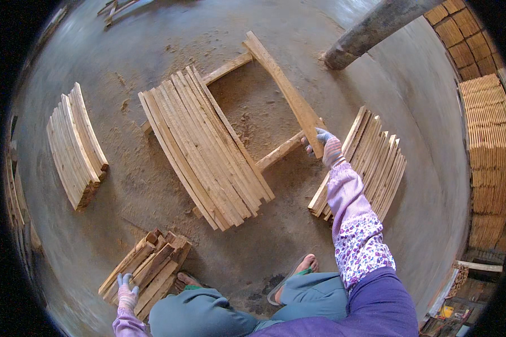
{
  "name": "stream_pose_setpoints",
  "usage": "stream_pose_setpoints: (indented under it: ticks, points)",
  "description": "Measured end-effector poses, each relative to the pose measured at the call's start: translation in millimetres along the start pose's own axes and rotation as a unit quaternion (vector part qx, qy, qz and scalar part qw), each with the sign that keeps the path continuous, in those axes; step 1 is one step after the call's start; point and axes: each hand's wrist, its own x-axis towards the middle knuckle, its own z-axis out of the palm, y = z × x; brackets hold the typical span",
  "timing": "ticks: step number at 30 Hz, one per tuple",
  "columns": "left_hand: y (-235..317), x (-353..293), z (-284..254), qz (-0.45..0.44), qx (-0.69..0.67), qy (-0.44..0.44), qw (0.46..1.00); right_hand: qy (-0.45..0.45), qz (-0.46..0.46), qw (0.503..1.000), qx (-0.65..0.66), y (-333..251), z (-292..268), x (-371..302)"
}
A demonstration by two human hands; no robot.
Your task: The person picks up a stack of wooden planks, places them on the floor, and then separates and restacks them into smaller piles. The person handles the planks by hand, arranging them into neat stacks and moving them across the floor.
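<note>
My right hand [330, 148], in a striped glove, is closed round the near end of a wooden plank [287, 92]. The plank slants away from me to the far left, with its far end over the end of a wooden bearer [228, 68]. Down at the lower left my left hand [127, 290], gloved too, lies with fingers apart on a pile of rough wood pieces [152, 261]. Between the hands and farther off, a row of planks [202, 146] lies side by side across two bearers; the nearer bearer [281, 150] shows to their right.
A stack of planks [371, 160] lies beside my right forearm, another stack [76, 146] at the far left. A thick round post [371, 36] rises at the upper right. Tall wood stacks [489, 151] line the right side. Sawdust covers parts of the concrete floor [253, 224].
</note>
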Motion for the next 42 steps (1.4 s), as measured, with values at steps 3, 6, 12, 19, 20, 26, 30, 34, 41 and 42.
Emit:
stream_pose_setpoints:
  ticks: [3,6,12,19,20,26,30,34,41,42]
  points:
    - [11.0,4.8,-35.9,-0.042,0.06,-0.065,0.995,0.051,0.051,0.991,-0.117,2.1,59.0,-7.9]
    - [40.4,41.3,-22.2,0.116,0.009,0.074,0.99,0.045,-0.039,0.995,-0.083,51.5,49.2,-4.5]
    - [193.3,54.6,-55.2,0.263,-0.031,0.125,0.956,0.027,-0.063,0.976,-0.208,81.9,83.3,-19.2]
    - [327.7,99.0,-47.0,0.327,-0.029,0.112,0.938,-0.029,-0.126,0.861,-0.492,87.5,124.0,-45.5]
    - [348.1,108.1,-42.3,0.289,-0.063,0.092,0.951,-0.048,-0.177,0.823,-0.537,86.2,130.1,-53.5]
    - [399.8,149.5,-22.0,0.137,-0.163,0.047,0.976,0.035,-0.145,0.712,-0.686,34.3,98.6,-11.0]
    - [405.6,142.9,-13.4,0.136,-0.23,0.051,0.962,0.259,0.054,0.664,-0.7,-1.7,60.2,19.2]
    - [397.2,140.4,-11.2,0.123,-0.252,0.089,0.956,0.209,0.11,0.625,-0.744,-11.4,52.5,25.8]
    - [384.2,161.8,6.5,0.182,-0.344,0.055,0.919,-0.084,-0.032,0.951,-0.295,23.8,39.6,-0.7]
    - [372.0,169.6,11.2,0.197,-0.349,0.07,0.913,-0.129,-0.017,0.949,-0.286,31.9,51.0,-5.5]
